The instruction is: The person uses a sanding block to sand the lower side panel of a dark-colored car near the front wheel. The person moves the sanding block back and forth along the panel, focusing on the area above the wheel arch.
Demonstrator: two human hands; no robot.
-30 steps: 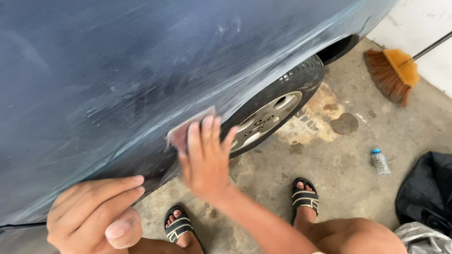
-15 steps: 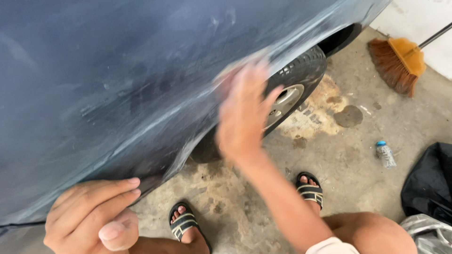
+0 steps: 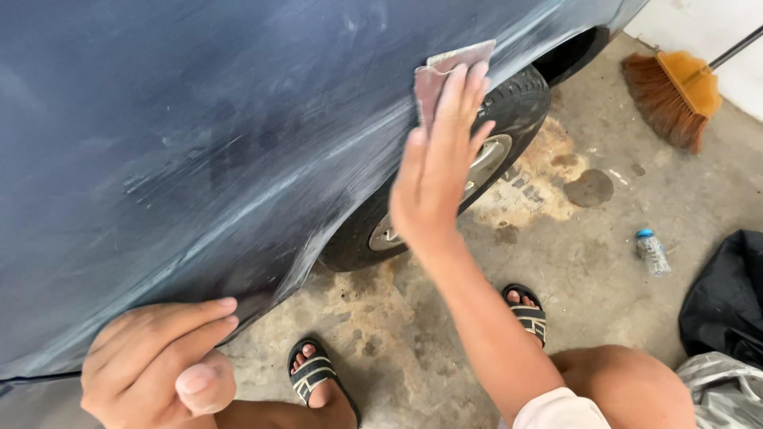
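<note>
Nearest to us, our left hand point(image 3: 155, 365) rests against the lower edge of the blue car panel point(image 3: 199, 159), fingers held together and lying flat along the metal, thumb tucked toward the palm and holding nothing. We judge this hand to be a brace, steadying the body while crouched.

Below, both feet in black strapped sandals point(image 3: 318, 377) stand on the stained concrete floor point(image 3: 572, 270), set well apart, one beside the tyre's base and the other out to the right.

Further out, our right hand point(image 3: 437, 167) presses a reddish sheet of sandpaper point(image 3: 445, 67) flat against the panel, just above the wheel point(image 3: 477, 171). The fingers are extended and close together over the sheet, palm toward the metal; the sheet's upper corner projects past the fingertips. We judge that the flat grip spreads pressure evenly over the curved surface.

The panel shows pale scuffed streaks along its crease and toward the wheel arch. The arch edge lies immediately right of the sheet, so room for a stroke is limited there; to the left the panel runs broad and unobstructed.

Beyond, a small plastic bottle point(image 3: 653, 253) lies on the floor, a black bag point(image 3: 727, 294) sits at the right edge, and an orange broom point(image 3: 675, 91) leans near the white wall point(image 3: 707, 32), all well apart from the hands.
</note>
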